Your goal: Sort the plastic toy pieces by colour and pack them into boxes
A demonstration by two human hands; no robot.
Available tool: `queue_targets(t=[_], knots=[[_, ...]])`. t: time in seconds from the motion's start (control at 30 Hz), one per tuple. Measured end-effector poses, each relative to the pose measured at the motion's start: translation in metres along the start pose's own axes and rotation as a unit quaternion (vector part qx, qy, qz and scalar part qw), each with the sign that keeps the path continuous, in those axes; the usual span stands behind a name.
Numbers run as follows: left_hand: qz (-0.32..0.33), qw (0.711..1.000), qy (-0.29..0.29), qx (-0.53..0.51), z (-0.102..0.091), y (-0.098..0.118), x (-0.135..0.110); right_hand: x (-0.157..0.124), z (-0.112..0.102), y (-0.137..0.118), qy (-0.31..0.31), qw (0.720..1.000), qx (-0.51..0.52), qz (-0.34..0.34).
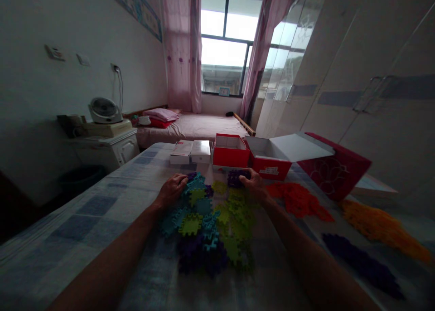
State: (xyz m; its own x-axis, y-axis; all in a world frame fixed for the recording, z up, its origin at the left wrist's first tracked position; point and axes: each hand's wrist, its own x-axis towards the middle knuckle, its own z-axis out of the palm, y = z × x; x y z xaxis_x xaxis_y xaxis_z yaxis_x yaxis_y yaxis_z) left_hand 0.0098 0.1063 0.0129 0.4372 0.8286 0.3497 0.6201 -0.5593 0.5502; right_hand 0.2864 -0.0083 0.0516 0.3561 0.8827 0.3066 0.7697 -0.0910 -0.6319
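Note:
My right hand (254,183) pinches dark purple interlocking puzzle pieces (234,178) at the far side of a mixed pile. At the pile's far left edge, my left hand (173,187) has its fingers curled down beside teal puzzle pieces (195,184) and a bit of purple; what lies under those fingers is hidden. Between my forearms spread lime green puzzle pieces (238,206), more teal ones and a dark purple heap (200,252) nearest me. All have notched edges. Motion and dim light blur them somewhat.
Past my right forearm lie red pieces (295,200), orange pieces (384,227) and purple pieces (362,263). Along the far side of the checked cloth (98,206) stand white boxes (200,152), an open red box (231,157) and a larger red box (272,163) with its lid raised.

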Motion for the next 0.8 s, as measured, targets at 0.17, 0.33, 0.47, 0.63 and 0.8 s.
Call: queue_targets(t=[0.17,0.33,0.47,0.63,0.8], knots=[[0.001,1.000,0.002,0.005,0.000,0.001,0.000,0.008,0.006,-0.005,-0.067,0.995,-0.064,-0.020],[0.003,1.000,0.001,0.017,0.000,0.001,0.000,0.016,0.008,-0.007,-0.098,0.987,-0.130,-0.007],[0.007,1.000,0.001,0.018,-0.001,0.003,0.000,0.018,0.009,-0.012,-0.130,0.977,-0.171,-0.003],[0.005,1.000,0.001,0.011,0.000,0.003,0.000,0.026,0.008,-0.020,-0.175,0.965,-0.196,-0.006],[0.010,1.000,0.012,0.010,0.001,0.001,0.000,0.037,0.011,-0.020,-0.212,0.957,-0.197,-0.026]])
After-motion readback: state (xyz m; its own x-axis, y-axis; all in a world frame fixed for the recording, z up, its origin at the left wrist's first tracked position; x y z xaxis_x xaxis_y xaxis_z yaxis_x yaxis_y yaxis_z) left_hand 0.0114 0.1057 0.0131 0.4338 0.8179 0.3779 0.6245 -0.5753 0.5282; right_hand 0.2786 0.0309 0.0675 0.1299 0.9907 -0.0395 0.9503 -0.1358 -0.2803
